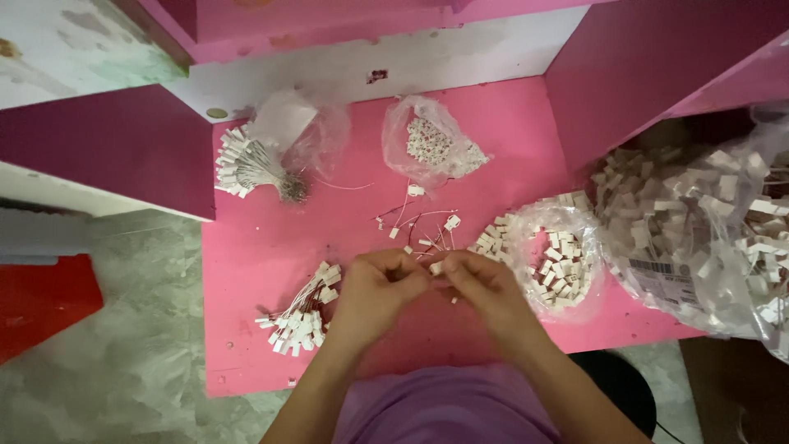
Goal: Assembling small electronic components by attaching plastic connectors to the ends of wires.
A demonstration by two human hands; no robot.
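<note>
Nearest the camera, a lilac shirt (448, 407) fills the bottom edge, with both forearms reaching forward over the pink table (255, 238). The left hand (380, 289) and the right hand (485, 284) meet at the near middle of the table, fingers curled and pinched together around a small white connector (436, 268) held between the fingertips of both, with thin wires rising from it. Just left of the left hand lies a bundle of finished white connectors on wires (302, 316), fanned out on the table near its front edge. Right of the right hand sits an open clear bag of loose white connectors (559, 259), some spilled at its mouth. Just beyond the hands, a few loose wired pieces with red and white leads (419, 224) lie scattered. Farther right, a large clear bag (699, 222) packed with white connectors rests at the table's right edge. At the far side, a small clear bag of white parts (434, 144) lies in the middle, and to the far left another tied bundle of white connectors (246, 164) lies beside a crumpled clear bag (300, 127), under the pink shelving (649, 57).
</note>
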